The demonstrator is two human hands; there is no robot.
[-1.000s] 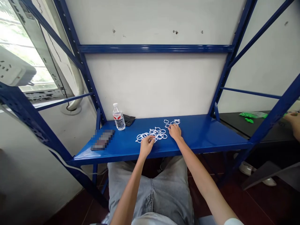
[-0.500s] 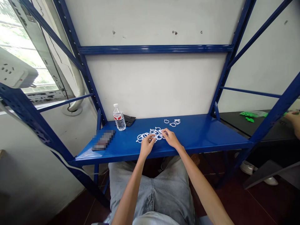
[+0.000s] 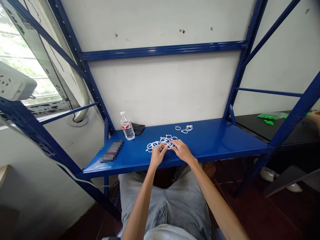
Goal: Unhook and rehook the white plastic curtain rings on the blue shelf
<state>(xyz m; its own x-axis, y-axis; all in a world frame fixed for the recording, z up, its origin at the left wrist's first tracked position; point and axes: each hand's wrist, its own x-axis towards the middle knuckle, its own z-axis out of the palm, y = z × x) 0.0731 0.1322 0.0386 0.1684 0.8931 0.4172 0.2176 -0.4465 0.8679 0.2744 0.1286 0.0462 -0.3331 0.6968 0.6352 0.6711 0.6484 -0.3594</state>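
Note:
A loose pile of white plastic rings [image 3: 153, 145] with small knobs lies near the front middle of the blue shelf. At the pile's near side, my left hand [image 3: 157, 156] has its thumb and fingers pinched on a white ring [image 3: 169, 145]. My right hand [image 3: 183, 151] faces it from the right, with its fingers curled onto the same ring. The fingers cover part of that ring, and its exact shape is hard to make out against the pile. Farther back sits a smaller group of white rings [image 3: 189, 128], beside a single ring [image 3: 177, 128] that looks gapped.
On the blue shelf [image 3: 220, 140], a water bottle [image 3: 128, 128] stands at the left before a black pouch [image 3: 138, 129]. A blurred phone-like object [image 3: 111, 151] lies at the left edge. Blue posts frame both sides. Green pieces [image 3: 268, 116] and another person's hand [image 3: 315, 117] are at the far right.
My right hand has come down and closer to my left hand, and the fingers of both now meet at one ring. The view has tilted slightly.

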